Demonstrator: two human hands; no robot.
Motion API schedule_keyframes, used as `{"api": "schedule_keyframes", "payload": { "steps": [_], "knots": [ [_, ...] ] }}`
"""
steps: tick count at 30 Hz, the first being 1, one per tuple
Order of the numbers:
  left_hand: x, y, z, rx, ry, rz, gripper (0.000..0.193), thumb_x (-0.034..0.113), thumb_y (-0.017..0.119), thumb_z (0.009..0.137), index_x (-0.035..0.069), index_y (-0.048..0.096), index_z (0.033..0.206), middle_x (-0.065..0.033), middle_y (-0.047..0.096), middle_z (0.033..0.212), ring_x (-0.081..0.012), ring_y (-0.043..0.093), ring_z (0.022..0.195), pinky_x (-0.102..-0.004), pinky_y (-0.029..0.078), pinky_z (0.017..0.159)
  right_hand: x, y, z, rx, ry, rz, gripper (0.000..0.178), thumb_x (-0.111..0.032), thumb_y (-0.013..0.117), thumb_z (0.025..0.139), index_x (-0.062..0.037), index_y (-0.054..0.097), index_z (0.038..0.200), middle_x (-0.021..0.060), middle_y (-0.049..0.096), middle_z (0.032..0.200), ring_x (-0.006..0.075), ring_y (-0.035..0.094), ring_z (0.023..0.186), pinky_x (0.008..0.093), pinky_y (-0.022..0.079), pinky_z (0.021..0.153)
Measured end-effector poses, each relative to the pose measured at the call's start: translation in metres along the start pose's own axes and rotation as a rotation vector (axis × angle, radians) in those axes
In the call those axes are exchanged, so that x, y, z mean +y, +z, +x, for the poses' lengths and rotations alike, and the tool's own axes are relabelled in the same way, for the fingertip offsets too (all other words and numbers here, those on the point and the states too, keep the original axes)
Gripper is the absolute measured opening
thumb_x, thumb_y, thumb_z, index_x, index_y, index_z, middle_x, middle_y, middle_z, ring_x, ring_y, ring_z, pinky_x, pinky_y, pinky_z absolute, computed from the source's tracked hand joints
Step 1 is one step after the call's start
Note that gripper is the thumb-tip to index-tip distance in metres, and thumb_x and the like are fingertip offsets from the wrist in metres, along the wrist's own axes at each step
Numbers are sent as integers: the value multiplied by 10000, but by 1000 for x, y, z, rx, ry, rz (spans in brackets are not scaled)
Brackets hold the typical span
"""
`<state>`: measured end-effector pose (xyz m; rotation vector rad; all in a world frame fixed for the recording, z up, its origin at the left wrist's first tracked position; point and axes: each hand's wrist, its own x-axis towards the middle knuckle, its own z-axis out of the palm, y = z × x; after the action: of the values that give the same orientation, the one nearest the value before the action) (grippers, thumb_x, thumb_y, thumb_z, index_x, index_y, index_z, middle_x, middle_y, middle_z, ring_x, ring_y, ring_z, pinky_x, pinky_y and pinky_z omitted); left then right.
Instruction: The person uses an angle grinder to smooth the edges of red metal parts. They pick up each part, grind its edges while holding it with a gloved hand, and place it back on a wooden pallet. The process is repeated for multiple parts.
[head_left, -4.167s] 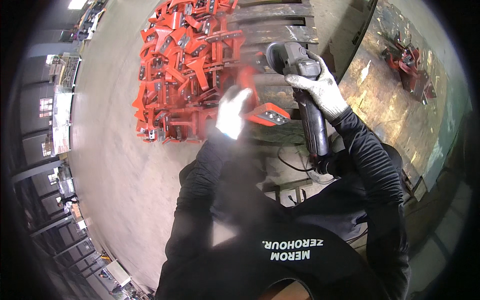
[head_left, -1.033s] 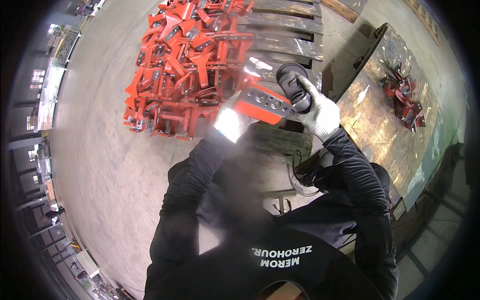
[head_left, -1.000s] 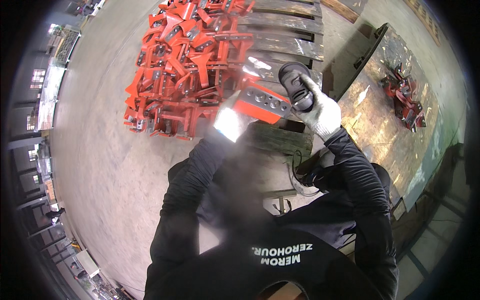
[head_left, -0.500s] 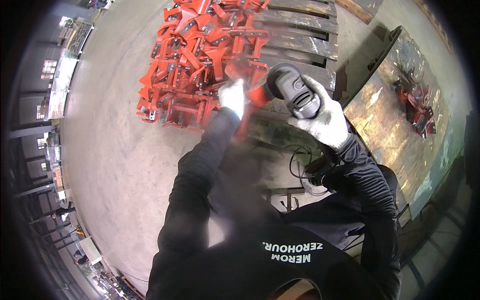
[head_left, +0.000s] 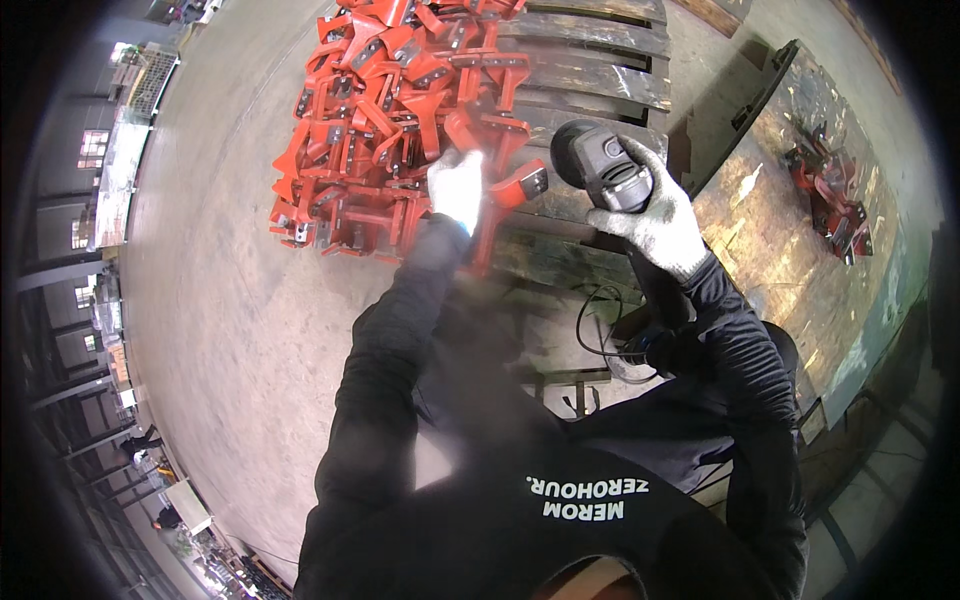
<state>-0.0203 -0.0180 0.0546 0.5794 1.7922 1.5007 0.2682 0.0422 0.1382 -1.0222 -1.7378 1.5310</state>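
My right hand point(head_left: 668, 225), in a white work glove, is closed around the body of a dark grey angle grinder point(head_left: 618, 182). The grinder's round disc and guard point left, toward the red parts. My left hand point(head_left: 456, 186), also gloved in white, is closed on a red metal bracket point(head_left: 516, 189) at the near right side of a pile. The bracket's bare dark end sticks out to the right, a little short of the grinder's disc. Glare blurs the left fingers. Many similar red brackets point(head_left: 375, 130) lie heaped beyond and to the left of that hand.
A slatted wooden pallet point(head_left: 590, 85) extends under and right of the pile. To the right stands a worn wooden-topped table point(head_left: 765, 235) bearing a cluster of red and dark metal parts point(head_left: 835, 195). A black cable point(head_left: 582, 325) loops below the grinder near my legs.
The grinder has moved slightly right and down, away from the bracket, and its disc now stands apart from it. My left hand has shifted a little left; the bracket's bare end is now visible.
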Motion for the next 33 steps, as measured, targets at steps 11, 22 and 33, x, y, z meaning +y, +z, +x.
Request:
{"api": "schedule_keyframes", "payload": {
  "steps": [11, 22, 33],
  "knots": [
    [-17, -6, 8, -224, -185, -186, 287, 220, 573, 1031, 9, 636, 1215, -114, 670, 1114, -274, 696, 951, -432, 609, 759, -2, 0, 2, -91, 183, 423, 1007, -74, 920, 743, 22, 317, 1545, 125, 637, 1261, 180, 642, 1113, 317, 543, 961],
    [1, -13, 11, -206, -491, -661, 381, 300, 407, 1094, 65, 568, 1347, -163, 624, 1355, -369, 623, 1207, -528, 550, 975, 10, -13, -2, -123, 316, 343, 1025, -168, 899, 761, -12, 296, 1575, 144, 597, 1351, 204, 622, 1157, 341, 532, 971],
    [9, 27, -11, -121, -508, -533, 332, 310, 420, 1092, 94, 567, 1296, -115, 595, 1327, -314, 606, 1193, -512, 514, 1043, 3, 16, 2, 71, -26, 349, 1027, -158, 958, 696, -3, 380, 1530, 146, 599, 1372, 213, 596, 1226, 354, 490, 1055]
  ]
}}
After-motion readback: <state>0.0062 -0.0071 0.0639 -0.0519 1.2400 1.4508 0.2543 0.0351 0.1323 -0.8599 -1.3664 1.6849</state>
